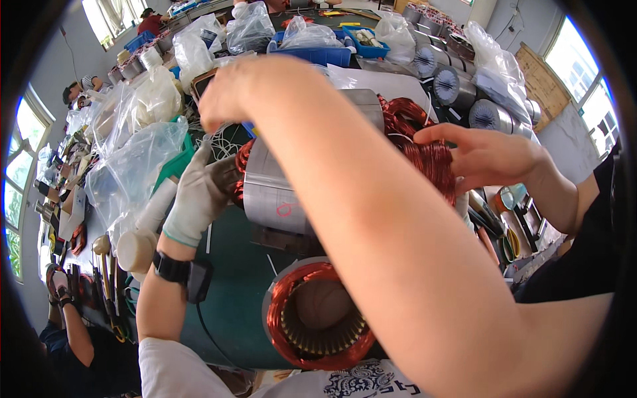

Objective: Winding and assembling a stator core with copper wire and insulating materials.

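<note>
My left hand [196, 199], in a white glove with darkened fingers, grips the left end of a grey motor stator [272, 189], its fingers at the red copper winding [243, 174]. More copper coils [424, 159] bulge from the stator's right end. Of my right hand [462, 204] only a scrap of white glove shows beside those coils; its fingers are hidden. A co-worker's bare forearm [371, 199] crosses in front of the stator and hides its middle. That person's one hand [229, 89] is blurred above my left hand; the other hand [484, 156] touches the right coils.
A second wound stator [275, 312] stands on the green tabletop [229, 285] near me. Plastic bags [136, 162] and a white roll [136, 252] lie left. Blue bins [312, 54] and more stator cores [454, 86] stand behind. Tools [511, 242] lie right. Other people work farther off.
</note>
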A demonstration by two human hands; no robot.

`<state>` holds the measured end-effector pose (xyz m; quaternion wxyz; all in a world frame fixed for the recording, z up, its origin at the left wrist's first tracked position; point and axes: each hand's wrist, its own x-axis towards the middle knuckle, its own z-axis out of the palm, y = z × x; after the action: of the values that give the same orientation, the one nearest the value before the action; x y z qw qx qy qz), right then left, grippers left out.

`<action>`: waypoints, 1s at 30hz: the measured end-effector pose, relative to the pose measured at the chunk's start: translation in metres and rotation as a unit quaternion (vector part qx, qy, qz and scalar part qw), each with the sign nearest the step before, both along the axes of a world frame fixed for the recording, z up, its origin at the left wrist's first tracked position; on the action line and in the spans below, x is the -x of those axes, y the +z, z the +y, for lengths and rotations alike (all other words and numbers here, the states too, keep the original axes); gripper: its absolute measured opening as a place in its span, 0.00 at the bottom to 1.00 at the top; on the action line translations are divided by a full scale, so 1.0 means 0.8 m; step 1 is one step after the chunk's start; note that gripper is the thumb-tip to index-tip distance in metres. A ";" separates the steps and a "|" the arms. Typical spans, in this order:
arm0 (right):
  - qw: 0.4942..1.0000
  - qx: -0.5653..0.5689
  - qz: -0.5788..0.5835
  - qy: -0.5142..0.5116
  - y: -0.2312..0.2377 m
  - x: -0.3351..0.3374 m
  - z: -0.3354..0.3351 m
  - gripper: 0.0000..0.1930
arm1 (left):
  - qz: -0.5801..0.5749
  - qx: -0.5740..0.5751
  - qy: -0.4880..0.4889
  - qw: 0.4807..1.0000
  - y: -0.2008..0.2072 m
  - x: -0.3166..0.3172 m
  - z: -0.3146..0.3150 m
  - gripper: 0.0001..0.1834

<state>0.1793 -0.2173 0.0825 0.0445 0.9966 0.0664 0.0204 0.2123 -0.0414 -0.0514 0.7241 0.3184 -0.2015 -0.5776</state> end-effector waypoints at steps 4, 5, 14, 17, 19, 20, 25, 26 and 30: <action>0.987 0.147 -0.028 -0.058 0.026 0.049 -0.056 0.20 | -0.040 0.054 -0.020 0.998 -0.028 0.014 0.034 0.32; 0.974 0.208 -0.049 -0.070 0.008 0.051 -0.083 0.14 | -0.210 -0.011 0.124 0.970 -0.038 0.047 0.022 0.32; 0.972 0.197 0.064 -0.110 -0.022 0.070 -0.127 0.14 | -0.589 -0.150 0.212 0.765 -0.108 0.152 0.024 0.72; 0.966 0.227 0.121 -0.012 -0.022 0.065 -0.130 0.15 | -0.699 -0.207 0.228 0.646 -0.128 0.144 0.035 0.76; 0.965 0.223 0.134 0.020 -0.055 0.043 -0.199 0.14 | -0.715 -0.194 0.223 0.634 -0.132 0.150 0.015 0.77; 0.962 0.230 0.112 0.094 -0.072 0.024 -0.220 0.14 | -0.718 -0.194 0.228 0.629 -0.128 0.151 0.018 0.77; 0.968 0.071 0.191 0.144 -0.073 -0.003 -0.166 0.15 | -0.758 -0.258 0.227 0.554 -0.127 0.142 0.054 0.71; 0.961 -0.062 0.209 0.172 -0.079 -0.002 -0.207 0.14 | -0.753 -0.239 0.197 0.581 -0.118 0.146 0.036 0.68; 0.967 0.074 0.211 0.123 -0.086 -0.025 -0.187 0.12 | -0.766 -0.296 0.184 0.540 -0.116 0.140 0.037 0.66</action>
<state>0.1991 -0.3672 0.0136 0.1000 0.9566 0.1973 -0.1896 0.1007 -0.0119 -0.1442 0.2492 0.8657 -0.4341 0.0056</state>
